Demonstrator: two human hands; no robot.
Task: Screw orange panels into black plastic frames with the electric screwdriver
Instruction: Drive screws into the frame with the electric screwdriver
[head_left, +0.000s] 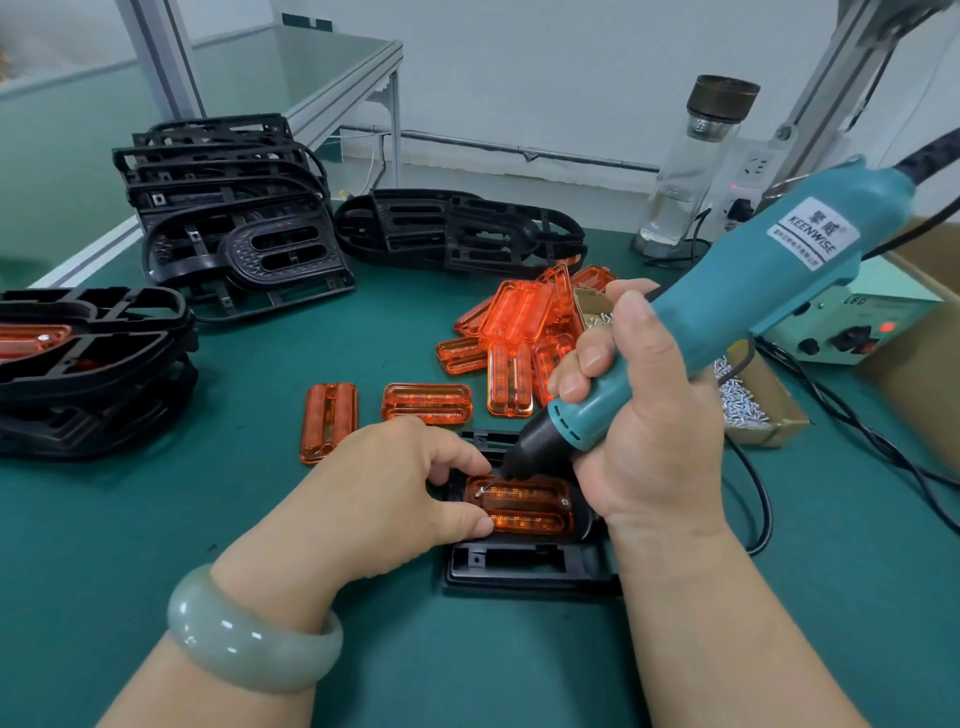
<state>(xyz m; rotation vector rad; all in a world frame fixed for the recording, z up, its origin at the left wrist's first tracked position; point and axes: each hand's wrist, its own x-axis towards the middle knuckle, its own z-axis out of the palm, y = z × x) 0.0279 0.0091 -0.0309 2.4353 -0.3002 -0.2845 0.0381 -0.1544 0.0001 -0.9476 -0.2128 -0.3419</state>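
1. On the near part of the green mat (156, 493), a black frame (524, 569) lies flat with an orange panel (524, 512) seated in its upper recess.
2. The left hand (395, 483) pinches the panel's left end between thumb and curled forefinger, steadying it against the frame.
3. The right hand (644, 415) is wrapped firmly round the teal screwdriver (727, 312). The tool slants down to the left, and its bit meets a screw (481, 490) at the panel's left end.
4. That screw looks tilted and not yet seated (hard to be sure at this size), so I judge it to be the one in hand.
5. A second screw head (565, 502) already sits at the panel's right end, so this panel seems half fastened.
6. The frame's lower recess holds no panel, so that slot probably remains to be filled.
7. Done: at far left, a stack (88, 364) of frames shows at least one orange panel fitted on top.
8. Left to do: loose panels (519, 332) lie scattered behind the hands and bare frames (234, 218) are heaped beyond them, so plenty remains.
9. More screws wait in a small box (753, 410) just right of the right hand.
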